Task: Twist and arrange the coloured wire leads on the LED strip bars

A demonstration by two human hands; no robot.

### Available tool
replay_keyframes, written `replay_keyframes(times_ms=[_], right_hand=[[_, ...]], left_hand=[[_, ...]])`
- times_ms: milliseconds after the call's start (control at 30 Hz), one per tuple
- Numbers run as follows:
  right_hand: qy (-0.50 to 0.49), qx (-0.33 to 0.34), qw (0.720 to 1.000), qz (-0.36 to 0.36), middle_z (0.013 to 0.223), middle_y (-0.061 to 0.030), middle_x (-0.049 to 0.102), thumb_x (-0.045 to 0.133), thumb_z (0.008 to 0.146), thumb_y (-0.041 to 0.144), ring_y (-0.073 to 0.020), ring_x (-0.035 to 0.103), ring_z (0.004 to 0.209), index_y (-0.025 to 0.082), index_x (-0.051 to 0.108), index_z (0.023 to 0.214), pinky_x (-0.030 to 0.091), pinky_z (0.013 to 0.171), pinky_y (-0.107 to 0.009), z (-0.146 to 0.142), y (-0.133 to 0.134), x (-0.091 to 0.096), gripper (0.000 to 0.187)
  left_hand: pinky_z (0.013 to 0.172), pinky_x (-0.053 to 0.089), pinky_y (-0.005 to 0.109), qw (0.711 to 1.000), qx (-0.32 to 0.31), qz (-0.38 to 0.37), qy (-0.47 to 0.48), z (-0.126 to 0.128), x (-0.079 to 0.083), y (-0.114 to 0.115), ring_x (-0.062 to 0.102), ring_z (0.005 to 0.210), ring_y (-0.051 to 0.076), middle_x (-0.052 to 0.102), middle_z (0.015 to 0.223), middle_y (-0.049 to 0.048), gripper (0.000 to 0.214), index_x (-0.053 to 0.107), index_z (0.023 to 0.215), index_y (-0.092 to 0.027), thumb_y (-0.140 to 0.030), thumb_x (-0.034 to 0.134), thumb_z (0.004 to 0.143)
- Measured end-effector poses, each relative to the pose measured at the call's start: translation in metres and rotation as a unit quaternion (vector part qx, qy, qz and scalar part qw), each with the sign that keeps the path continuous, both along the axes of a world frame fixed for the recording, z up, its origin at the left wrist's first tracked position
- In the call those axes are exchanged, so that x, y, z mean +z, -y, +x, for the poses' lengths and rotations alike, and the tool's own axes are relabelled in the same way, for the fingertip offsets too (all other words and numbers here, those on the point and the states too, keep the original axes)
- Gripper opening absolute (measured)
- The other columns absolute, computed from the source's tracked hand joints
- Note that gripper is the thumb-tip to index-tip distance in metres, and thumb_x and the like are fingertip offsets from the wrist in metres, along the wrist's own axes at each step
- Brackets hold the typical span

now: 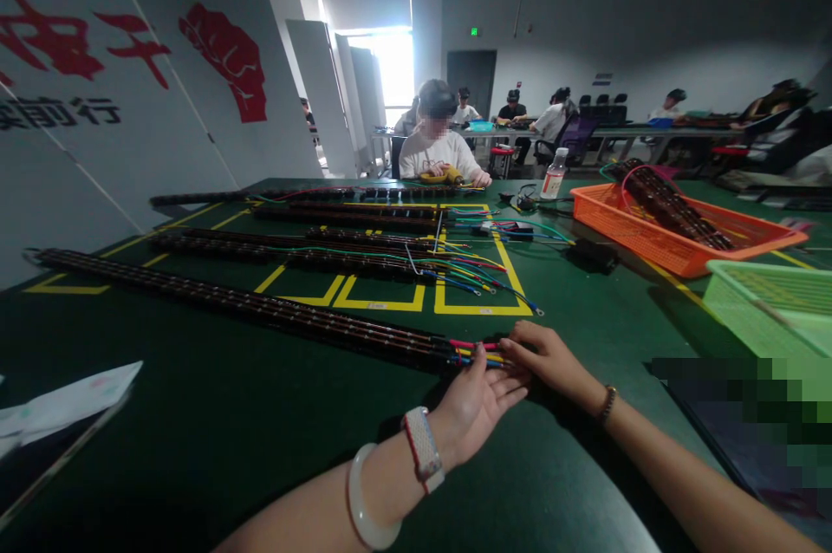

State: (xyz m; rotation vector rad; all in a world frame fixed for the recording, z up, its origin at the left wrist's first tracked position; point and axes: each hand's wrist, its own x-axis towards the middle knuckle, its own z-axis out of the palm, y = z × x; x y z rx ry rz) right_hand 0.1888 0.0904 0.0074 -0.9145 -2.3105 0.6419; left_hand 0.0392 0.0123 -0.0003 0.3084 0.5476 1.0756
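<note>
A long dark wire bundle (260, 302) lies across the green table, and red, yellow and blue wires (477, 347) come out of its right end. Palm up, my left hand (477, 406) cradles these wires on its fingers, with the thumb laid against them. My right hand (542, 355) is closed around the wire ends from the right, its fingertips close to those of my left hand. The very tips of the wires are hidden by my fingers.
More dark wire bundles (364, 254) lie beyond, over yellow tape outlines (484, 310). At right are an orange basket (640, 245) with a bundle inside, a green basket (767, 302) and a bottle (554, 176). A person (435, 146) sits across the table.
</note>
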Motion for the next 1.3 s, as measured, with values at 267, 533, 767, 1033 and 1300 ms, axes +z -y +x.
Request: replay_keyframes(times_ms=[267,533,767,1033,1300], right_hand=[[-0.095,-0.069,0.984,-0.133,0.065,0.0004,0.054,0.050,0.084,0.051,-0.0135,0.049,0.062,0.018,0.055,0.066,0.038,0.058,-0.025,-0.012,-0.019,-0.007,0.038],[-0.063,-0.083,0.987,-0.122,0.063,-0.0001,0.057,0.049,0.084,0.055,-0.0133,0.050,0.059,0.017,0.058,0.066,0.038,0.055,-0.025,-0.015,-0.025,-0.008,0.043],[0.043,-0.012,0.999,0.027,0.060,-0.0013,0.054,0.036,0.092,0.051,-0.0133,0.048,0.059,0.017,0.053,0.060,0.037,0.059,-0.027,0.009,-0.007,-0.001,0.049],[0.048,0.063,0.985,0.151,0.064,-0.0020,0.054,0.045,0.091,0.043,-0.0143,0.048,0.065,0.018,0.055,0.067,0.037,0.066,-0.029,0.008,0.000,0.000,0.036],[0.024,0.014,0.995,0.094,0.062,-0.0014,0.055,0.046,0.091,0.041,-0.0128,0.049,0.060,0.018,0.055,0.065,0.039,0.058,-0.025,0.006,0.000,-0.004,0.036]], left_hand=[[0.101,0.038,0.040,1.000,0.009,-0.016,-0.017,0.000,0.007,0.003,0.061,0.099,0.023,0.064,0.102,0.0204,0.054,0.062,0.092,-0.002,-0.051,0.038,0.088],[0.102,0.037,0.039,1.000,-0.006,-0.013,-0.001,-0.001,0.004,0.001,0.059,0.103,0.023,0.062,0.109,0.0198,0.054,0.063,0.094,-0.003,-0.051,0.038,0.089],[0.102,0.035,0.043,1.000,0.005,0.004,0.006,-0.003,0.001,-0.001,0.052,0.116,0.025,0.054,0.124,0.0182,0.042,0.056,0.110,-0.010,-0.045,0.043,0.089],[0.099,0.037,0.043,1.000,0.005,-0.001,0.001,-0.002,-0.006,-0.004,0.057,0.104,0.022,0.062,0.105,0.0146,0.043,0.057,0.101,-0.011,-0.048,0.041,0.089],[0.098,0.038,0.043,0.999,0.028,0.000,-0.041,0.000,0.004,0.000,0.059,0.102,0.024,0.060,0.109,0.0207,0.047,0.056,0.105,-0.006,-0.046,0.037,0.090]])
